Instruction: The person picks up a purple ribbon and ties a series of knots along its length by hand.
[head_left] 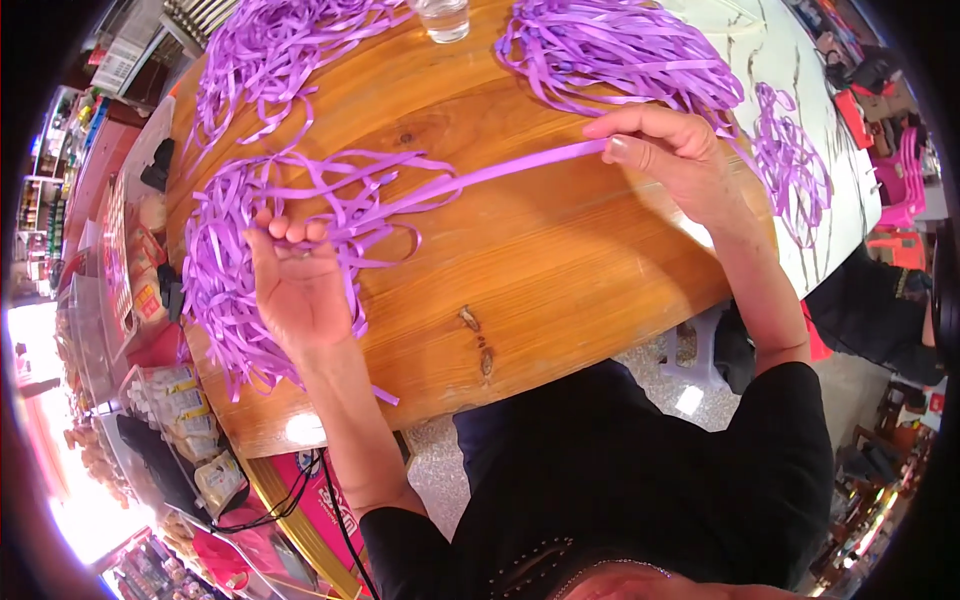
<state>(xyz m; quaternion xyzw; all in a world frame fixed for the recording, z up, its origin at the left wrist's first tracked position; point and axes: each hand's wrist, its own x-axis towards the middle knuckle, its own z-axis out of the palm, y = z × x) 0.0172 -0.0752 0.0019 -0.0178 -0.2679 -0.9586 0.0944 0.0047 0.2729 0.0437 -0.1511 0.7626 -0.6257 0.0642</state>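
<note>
- The strip (pixel 520 168) is one flat purple ribbon, thin and glossy. It runs in a nearly straight line across the middle of the table (pixel 560 260), from the left pile toward the right edge. It looks taut, probably because it is pulled from both ends.
- The right hand (pixel 672 160) pinches the free end of the strip between thumb and fingers, close to the right edge of the table. The grip is narrow and closed on the strip.
- The left hand (pixel 298 285) lies on the left pile (pixel 225 270), fingers curled narrow over a bunch of ribbons. I judge that it holds the bunch down so one strip can come out; whether it grips the strip itself I cannot tell.
- The left pile is a loose tangle of the same purple ribbons, near the left edge; some ends hang over the near edge.
- Two more piles lie at the far edge: one at the far left (pixel 270 60), one at the far right (pixel 620 55).
- A clear glass (pixel 441 18) stands between them at the far edge.
- More ribbons (pixel 790 165) lie on a white surface past the right edge.
</note>
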